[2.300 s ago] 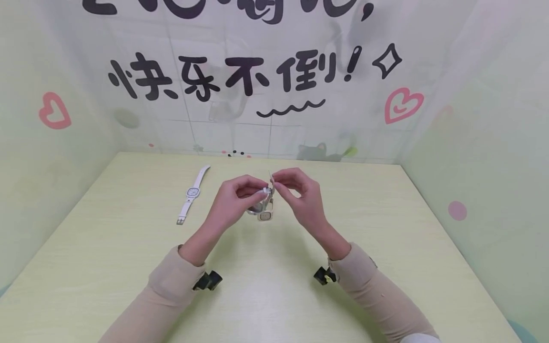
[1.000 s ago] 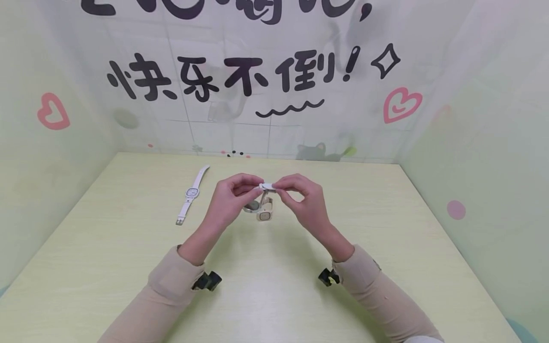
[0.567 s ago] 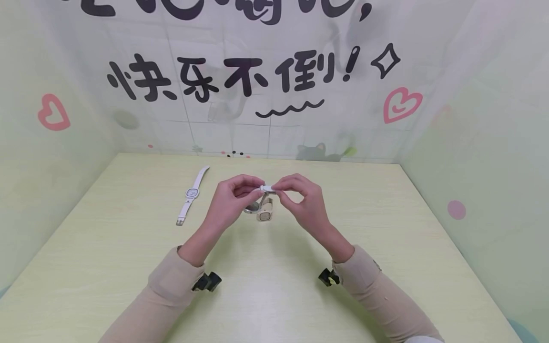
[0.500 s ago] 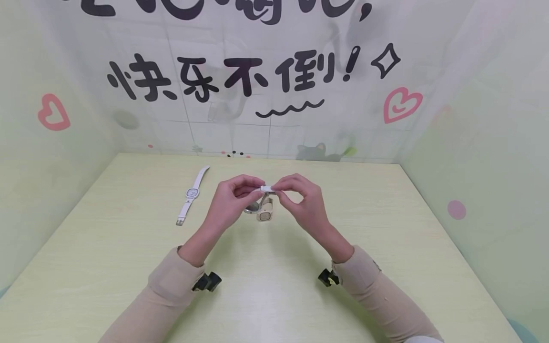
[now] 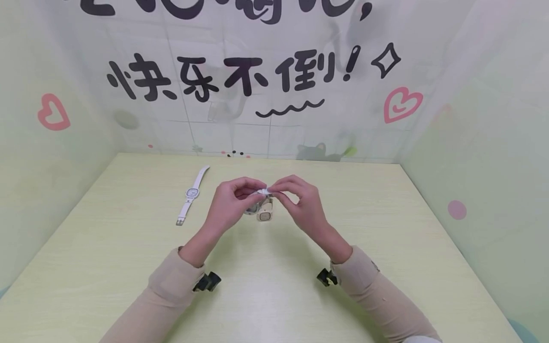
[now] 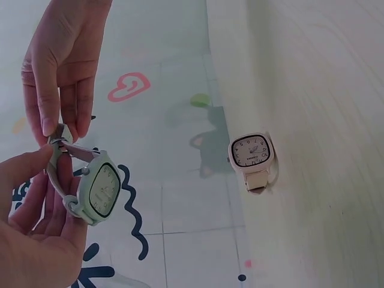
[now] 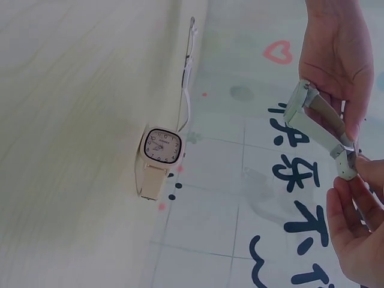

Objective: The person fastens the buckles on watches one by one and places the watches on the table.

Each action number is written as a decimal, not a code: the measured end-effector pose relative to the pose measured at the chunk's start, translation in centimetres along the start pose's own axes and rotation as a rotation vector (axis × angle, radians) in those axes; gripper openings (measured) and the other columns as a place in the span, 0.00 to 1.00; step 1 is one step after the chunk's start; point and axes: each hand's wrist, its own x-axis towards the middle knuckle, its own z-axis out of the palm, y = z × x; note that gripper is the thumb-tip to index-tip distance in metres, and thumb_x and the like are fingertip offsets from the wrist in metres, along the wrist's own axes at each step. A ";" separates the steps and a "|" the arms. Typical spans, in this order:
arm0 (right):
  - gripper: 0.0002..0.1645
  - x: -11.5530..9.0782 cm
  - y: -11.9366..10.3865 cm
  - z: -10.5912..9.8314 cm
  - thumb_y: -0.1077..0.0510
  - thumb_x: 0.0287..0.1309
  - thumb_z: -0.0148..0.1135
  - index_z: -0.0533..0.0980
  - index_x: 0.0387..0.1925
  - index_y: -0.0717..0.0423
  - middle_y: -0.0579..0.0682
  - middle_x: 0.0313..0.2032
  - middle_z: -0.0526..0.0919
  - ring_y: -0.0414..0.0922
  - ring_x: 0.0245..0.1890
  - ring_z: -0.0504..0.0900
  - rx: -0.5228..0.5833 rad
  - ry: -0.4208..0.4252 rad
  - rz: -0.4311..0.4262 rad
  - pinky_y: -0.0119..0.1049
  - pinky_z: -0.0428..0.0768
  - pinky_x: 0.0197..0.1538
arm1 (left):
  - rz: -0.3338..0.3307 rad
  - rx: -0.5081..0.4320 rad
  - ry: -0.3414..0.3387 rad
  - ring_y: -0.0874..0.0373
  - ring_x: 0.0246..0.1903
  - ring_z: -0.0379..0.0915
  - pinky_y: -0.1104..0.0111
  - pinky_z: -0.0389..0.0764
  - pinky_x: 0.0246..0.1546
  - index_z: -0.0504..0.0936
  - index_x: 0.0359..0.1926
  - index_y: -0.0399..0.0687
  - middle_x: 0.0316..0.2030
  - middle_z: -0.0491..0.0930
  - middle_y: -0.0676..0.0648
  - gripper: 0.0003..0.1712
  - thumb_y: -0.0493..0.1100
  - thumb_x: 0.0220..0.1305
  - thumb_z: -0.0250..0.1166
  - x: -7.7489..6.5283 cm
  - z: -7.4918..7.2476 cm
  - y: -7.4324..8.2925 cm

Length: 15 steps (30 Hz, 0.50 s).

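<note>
Both hands hold a pale wristwatch [image 6: 103, 189] up over the table, its strap bent into a loop. My left hand [image 5: 231, 197] pinches the strap near the buckle between thumb and fingers. Thumb and fingertips of my right hand [image 5: 302, 197] grip the strap's end [image 7: 343, 167], right beside the left fingertips. The buckle is partly covered by fingers. In the left wrist view the square dial faces the camera, below the joined strap. Beyond the hands, a beige wristwatch [image 5: 265, 216] stands on the table with its strap looped.
A white wristwatch [image 5: 193, 193] lies stretched out flat on the table [image 5: 274, 295], left of the hands. Behind the table rises a printed wall sheet [image 5: 274, 133], with further sheets at both sides. A small black camera sits at each cuff.
Earlier the strap's end stood upright in the right fingers, then lay across between the hands. Now the right fingertips have moved left, close to the left ones. The other watches have not moved.
</note>
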 end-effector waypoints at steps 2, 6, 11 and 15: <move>0.07 0.1 0.0 0.0 0.68 0.57 0.69 0.86 0.38 0.60 0.53 0.37 0.87 0.47 0.41 0.86 -0.017 -0.010 -0.013 0.37 0.85 0.48 | 0.006 0.017 0.003 0.57 0.39 0.85 0.79 0.83 0.40 0.85 0.48 0.39 0.44 0.87 0.39 0.13 0.37 0.62 0.70 0.0 0.0 0.0; 0.09 0.1 -0.1 0.2 0.67 0.58 0.69 0.84 0.42 0.62 0.54 0.39 0.87 0.46 0.42 0.86 -0.010 -0.067 0.013 0.35 0.86 0.48 | 0.013 0.045 0.014 0.51 0.42 0.85 0.76 0.84 0.43 0.83 0.49 0.39 0.44 0.87 0.39 0.15 0.36 0.61 0.71 0.0 0.1 -0.1; 0.15 0.0 -0.1 0.3 0.65 0.55 0.71 0.82 0.46 0.62 0.55 0.41 0.86 0.47 0.42 0.86 0.045 -0.134 0.095 0.33 0.87 0.46 | 0.034 0.093 0.012 0.49 0.48 0.84 0.62 0.84 0.55 0.81 0.50 0.41 0.46 0.87 0.40 0.16 0.36 0.61 0.71 -0.1 0.1 -0.1; 0.11 0.0 -0.1 0.4 0.64 0.55 0.72 0.83 0.41 0.61 0.54 0.38 0.86 0.46 0.39 0.87 0.021 -0.107 0.117 0.30 0.87 0.41 | 0.043 0.154 -0.003 0.50 0.50 0.84 0.57 0.82 0.58 0.83 0.50 0.43 0.47 0.87 0.42 0.14 0.38 0.63 0.69 -0.2 0.1 0.1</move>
